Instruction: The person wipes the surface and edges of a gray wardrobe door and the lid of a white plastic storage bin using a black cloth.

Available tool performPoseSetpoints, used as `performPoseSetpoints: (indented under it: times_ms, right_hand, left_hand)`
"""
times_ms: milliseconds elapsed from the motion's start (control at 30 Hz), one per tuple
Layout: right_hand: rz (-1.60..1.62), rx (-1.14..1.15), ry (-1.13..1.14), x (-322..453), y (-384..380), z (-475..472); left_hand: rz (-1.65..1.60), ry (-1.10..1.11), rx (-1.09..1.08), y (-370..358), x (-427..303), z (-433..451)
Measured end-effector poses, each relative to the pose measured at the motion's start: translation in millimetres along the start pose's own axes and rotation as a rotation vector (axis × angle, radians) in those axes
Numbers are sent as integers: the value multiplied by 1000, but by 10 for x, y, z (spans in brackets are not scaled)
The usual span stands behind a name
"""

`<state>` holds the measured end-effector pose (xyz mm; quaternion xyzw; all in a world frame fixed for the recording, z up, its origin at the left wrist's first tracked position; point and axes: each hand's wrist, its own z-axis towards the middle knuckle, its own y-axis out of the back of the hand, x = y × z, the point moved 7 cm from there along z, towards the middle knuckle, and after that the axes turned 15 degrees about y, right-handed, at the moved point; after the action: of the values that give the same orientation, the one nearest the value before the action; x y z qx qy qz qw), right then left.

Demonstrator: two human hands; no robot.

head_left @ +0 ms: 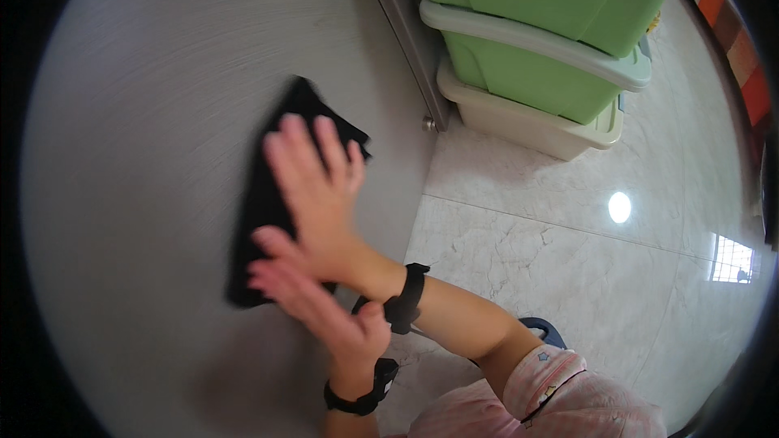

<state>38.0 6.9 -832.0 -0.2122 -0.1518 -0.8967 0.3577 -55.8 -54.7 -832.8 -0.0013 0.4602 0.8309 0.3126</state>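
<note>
A black cloth [271,207], seemingly folded, lies on a broad, smooth grey surface [140,194]. My right hand [319,201] is laid palm down over the cloth, its fingers spread and pointing up the view. Just below it, my left hand [322,304] has its fingertips over the lower part of the cloth, its thumb raised apart. Both hands are slightly blurred, and the left fingers partly overlap one another. Each wrist wears a black strap; the left one [359,392] carries a small black device. Neither hand grips the cloth's edge.
Stacked storage boxes, green ones [529,67] above a cream one [517,128], stand on the marble-look tiled floor [523,243] at the upper right. A grey metal bar [405,42] runs between them and the grey surface. Part of a dark blue object [548,331] shows beyond my right arm.
</note>
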Motion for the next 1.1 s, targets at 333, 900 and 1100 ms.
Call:
performPoseSetpoints:
  times_ms: [333,900,1100]
  right_hand:
    - [121,27,-599,-1448,-384,-2916]
    - [-57,-43,-3,-1049,252,613]
    - [-29,-118,-237,-2119,118,-774]
  left_hand:
    - [57,156,921,-1781,525,-1149]
    - [-170,-91,171,-677,-450,734]
    - [-208,38,644,-1681,-305,267]
